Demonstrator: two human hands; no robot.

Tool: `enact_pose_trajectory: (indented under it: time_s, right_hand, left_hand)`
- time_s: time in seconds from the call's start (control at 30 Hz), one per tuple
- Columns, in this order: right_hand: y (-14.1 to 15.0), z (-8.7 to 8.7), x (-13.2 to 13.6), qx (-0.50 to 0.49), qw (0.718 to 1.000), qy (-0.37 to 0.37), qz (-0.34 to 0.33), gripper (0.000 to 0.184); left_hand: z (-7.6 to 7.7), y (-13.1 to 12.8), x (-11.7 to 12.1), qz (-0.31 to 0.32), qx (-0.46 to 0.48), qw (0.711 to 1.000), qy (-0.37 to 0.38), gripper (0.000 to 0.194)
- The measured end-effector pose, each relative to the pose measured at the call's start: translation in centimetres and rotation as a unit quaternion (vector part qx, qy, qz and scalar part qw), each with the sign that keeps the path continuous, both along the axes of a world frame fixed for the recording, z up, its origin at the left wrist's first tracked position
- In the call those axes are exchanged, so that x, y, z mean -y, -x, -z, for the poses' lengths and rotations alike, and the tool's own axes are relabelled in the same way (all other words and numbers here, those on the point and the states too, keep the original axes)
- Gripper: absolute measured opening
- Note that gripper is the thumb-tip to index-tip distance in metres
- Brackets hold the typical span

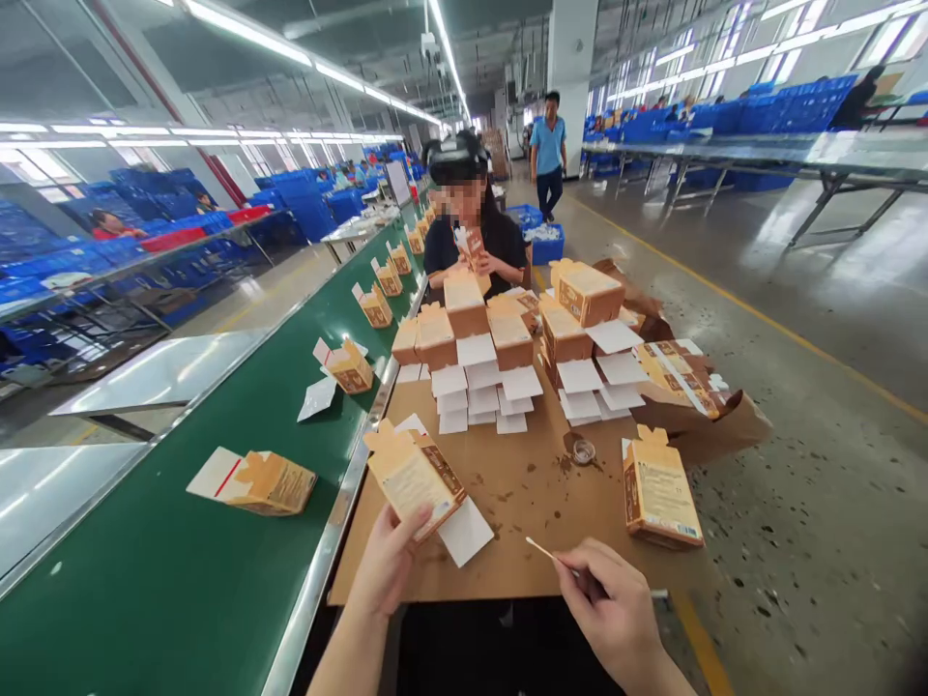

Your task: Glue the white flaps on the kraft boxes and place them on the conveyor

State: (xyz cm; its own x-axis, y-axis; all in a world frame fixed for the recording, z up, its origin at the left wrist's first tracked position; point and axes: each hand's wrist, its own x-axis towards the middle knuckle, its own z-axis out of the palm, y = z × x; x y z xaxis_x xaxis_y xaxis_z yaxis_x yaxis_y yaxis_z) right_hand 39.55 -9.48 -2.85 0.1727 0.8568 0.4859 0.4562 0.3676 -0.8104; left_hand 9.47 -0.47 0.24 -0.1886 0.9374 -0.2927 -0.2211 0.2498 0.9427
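My left hand [391,553] grips a tan and brown cardboard box [417,478] near the table's front left. Its top flaps stand up, and a white flap [466,532] sticks out at its lower right. Between the fingertips of my right hand [605,594] is a thin cotton swab [540,549], its tip pointing up and left, apart from the box. A small round clear dish [583,451] lies on the stained brown tabletop [507,483] beyond the swab. To the right stands another box [661,488] of the same kind, its top flaps up.
Stacked boxes [514,338] with white flaps hanging forward fill the table's far side. On the left runs a green conveyor belt [145,580] with a metal edge, carrying spaced boxes [272,481]. A co-worker [475,227] sits opposite, holding a box. Another person [549,150] is farther back.
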Motion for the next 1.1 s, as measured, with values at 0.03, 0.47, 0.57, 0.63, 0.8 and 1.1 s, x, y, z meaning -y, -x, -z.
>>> enact_pose_trajectory:
  time_s: [0.03,0.47,0.57,0.63,0.8,1.1]
  right_hand:
    - [0.8,0.0,-0.1,0.019,1.000,0.000,-0.011,0.027]
    - [7.3,3.1,-1.8,0.135,0.987,-0.009,-0.087,0.037]
    - [6.5,2.8,-2.2,0.129,0.989,-0.006,-0.076,0.037]
    - [5.6,2.4,-2.1,0.119,0.991,-0.005,-0.066,0.038]
    - [2.9,1.1,-0.5,0.079,0.996,-0.008,-0.035,0.033]
    - [1.3,0.2,1.2,0.036,0.999,-0.017,-0.001,0.032]
  left_hand:
    - [1.2,-0.7,0.8,0.000,-0.020,1.000,0.003,0.079]
    - [2.6,-3.0,1.7,0.005,-0.097,0.995,-0.009,0.077]
    - [2.6,-3.4,1.9,-0.001,-0.091,0.996,-0.025,0.081]
    - [2.7,-3.7,2.3,-0.006,-0.106,0.993,-0.044,0.082]
    - [3.3,-4.0,4.3,0.002,-0.232,0.970,-0.071,0.074]
    - [4.3,-4.9,5.3,0.009,-0.354,0.934,-0.046,0.066]
